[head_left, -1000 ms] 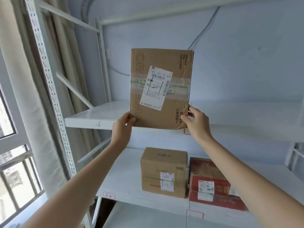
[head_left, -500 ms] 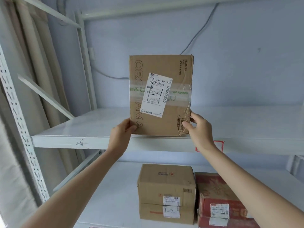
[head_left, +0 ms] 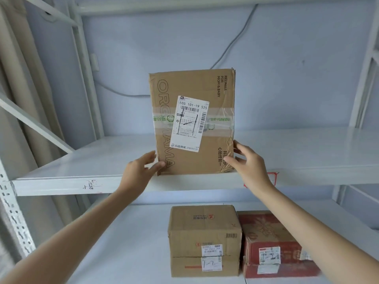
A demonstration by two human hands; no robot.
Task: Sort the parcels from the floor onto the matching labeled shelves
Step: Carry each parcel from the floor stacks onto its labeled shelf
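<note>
parcel (head_left: 192, 121): brown carton standing on end on the upper shelf (head_left: 67, 160), bottom edge right at the shelf's front edge, roughly mid-span. white label with a handwritten "1-1" faces out.
long axis: vertical; broad face toward the camera, thin side into the shelf depth. looks tall and narrow-based, so tippy fore-aft.
left hand (head_left: 139, 171): at the parcel's lower left corner, fingers spread and nearly straight, tips touching or just off the cardboard. can't tell which.
right hand (head_left: 248, 162): at the lower right corner, fingers spread, loosely curved, not wrapped round the edge. contact also unclear.
grip: neither hand pinching or clamping; parcel seems to stand on its own weight.
relation: parcel sits straight ahead and above the wrists, centred between both hands; both about equally near, one per bottom corner.
shelf mark: scribble on the front lip (head_left: 91, 184) left of the parcel, red-outlined tag (head_left: 272, 178) behind the right wrist. neither is legible.
lower shelf (head_left: 123, 242): brown box (head_left: 205, 240) marked "1-2" and red box (head_left: 272, 244) side by side, touching, near the front edge.
step: my read is release/steady after placing.
risk: base on the front edge; a push back from both corners would make it safer.
</note>
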